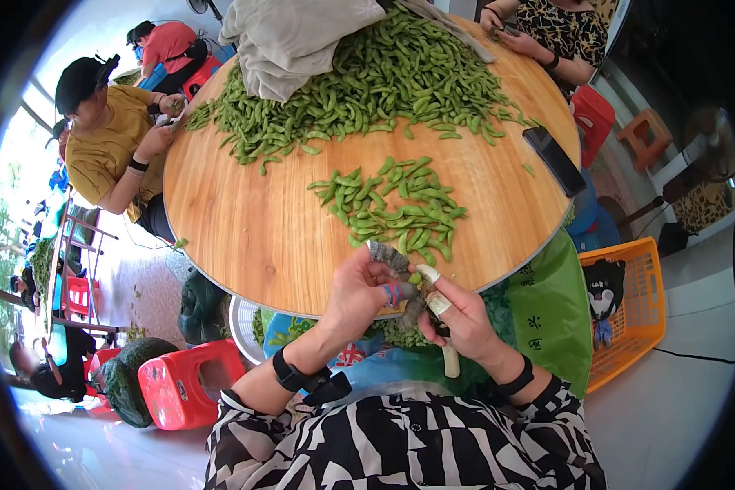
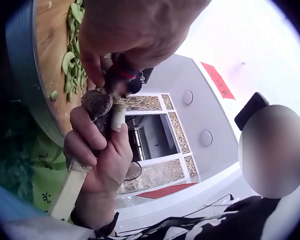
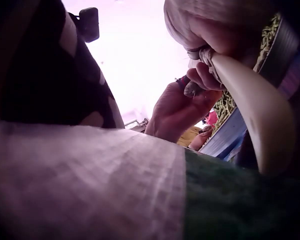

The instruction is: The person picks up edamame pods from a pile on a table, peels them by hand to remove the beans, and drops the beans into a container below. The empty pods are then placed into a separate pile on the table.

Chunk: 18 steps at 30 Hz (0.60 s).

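My left hand (image 1: 354,287) pinches a green edamame pod (image 1: 415,278) between its wrapped fingertips, just over the table's near edge. Grey and coloured wraps cover several of its fingers. Close against it, my right hand (image 1: 467,324) grips a tool with a pale handle (image 1: 451,359); the handle pokes out below the palm, and its working end is hidden between the hands. The right thumb and index finger wear whitish wraps. In the right wrist view the pale curved handle (image 3: 257,105) shows large. A small loose group of edamame pods (image 1: 400,204) lies just beyond the hands.
A large edamame heap (image 1: 359,98), partly under a grey cloth (image 1: 290,41), covers the far side of the round wooden table (image 1: 237,220). A phone (image 1: 554,161) lies at the right. Below are a green bag (image 1: 555,310), an orange crate (image 1: 657,314) and a red stool (image 1: 171,392). Other people sit around.
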Tool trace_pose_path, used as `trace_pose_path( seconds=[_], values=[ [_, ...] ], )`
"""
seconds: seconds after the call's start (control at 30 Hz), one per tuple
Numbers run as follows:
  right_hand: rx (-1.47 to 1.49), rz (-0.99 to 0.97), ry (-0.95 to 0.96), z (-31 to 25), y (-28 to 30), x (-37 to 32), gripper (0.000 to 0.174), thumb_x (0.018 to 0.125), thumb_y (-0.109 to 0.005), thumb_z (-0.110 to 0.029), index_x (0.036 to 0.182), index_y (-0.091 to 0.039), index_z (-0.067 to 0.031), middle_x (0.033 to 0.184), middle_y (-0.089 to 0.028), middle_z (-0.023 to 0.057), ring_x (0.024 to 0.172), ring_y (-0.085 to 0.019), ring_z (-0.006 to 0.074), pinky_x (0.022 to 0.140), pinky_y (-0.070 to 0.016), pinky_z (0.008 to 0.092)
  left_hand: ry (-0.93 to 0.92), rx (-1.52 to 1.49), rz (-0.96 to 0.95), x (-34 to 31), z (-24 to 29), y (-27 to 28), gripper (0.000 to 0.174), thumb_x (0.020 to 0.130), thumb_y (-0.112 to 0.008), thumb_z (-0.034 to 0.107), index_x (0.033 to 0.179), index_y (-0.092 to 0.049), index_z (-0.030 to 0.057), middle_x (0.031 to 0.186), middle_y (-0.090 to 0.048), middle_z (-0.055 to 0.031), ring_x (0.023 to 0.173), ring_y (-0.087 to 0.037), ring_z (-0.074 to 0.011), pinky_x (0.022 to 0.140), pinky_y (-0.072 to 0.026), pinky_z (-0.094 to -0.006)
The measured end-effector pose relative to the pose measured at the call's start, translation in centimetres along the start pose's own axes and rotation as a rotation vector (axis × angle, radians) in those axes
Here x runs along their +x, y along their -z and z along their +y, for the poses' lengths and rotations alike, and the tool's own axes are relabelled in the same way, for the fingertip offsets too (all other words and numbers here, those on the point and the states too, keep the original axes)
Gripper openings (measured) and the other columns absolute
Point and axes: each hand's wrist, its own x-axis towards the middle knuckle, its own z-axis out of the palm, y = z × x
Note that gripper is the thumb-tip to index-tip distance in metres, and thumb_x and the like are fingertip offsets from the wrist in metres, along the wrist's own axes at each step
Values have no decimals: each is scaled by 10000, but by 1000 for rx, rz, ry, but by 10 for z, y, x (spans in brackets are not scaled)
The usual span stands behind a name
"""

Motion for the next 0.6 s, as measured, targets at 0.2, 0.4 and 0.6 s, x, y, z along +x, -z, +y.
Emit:
trace_pose_path(
  seconds=[0.2,0.4,0.6],
  values=[
    [36,1,44,3,0,-1,433,991,-363,-152,1406,-360,-32,622,-485,7,499,-410,55,461,-350,190,2,68,-9,-2,2,0,337,766,-651,-98,1058,-531,19,960,-678,-66,790,-612,-92,721,-507,-237],
    [1,97,52,5,4,-1,369,964,-437,-87,1322,-485,-14,634,-471,-9,481,-388,47,441,-321,189,-32,13,-6,-4,1,-5,340,756,-653,-98,1054,-529,7,938,-678,-77,771,-613,-103,701,-508,-240],
    [-52,19,81,5,16,-10,362,949,-471,-68,1304,-498,-2,739,-544,0,529,-466,68,492,-392,209,179,-364,-215,5,-5,2,342,749,-642,-81,1062,-527,-6,839,-660,-86,695,-621,-139,596,-523,-269]
  ],
)
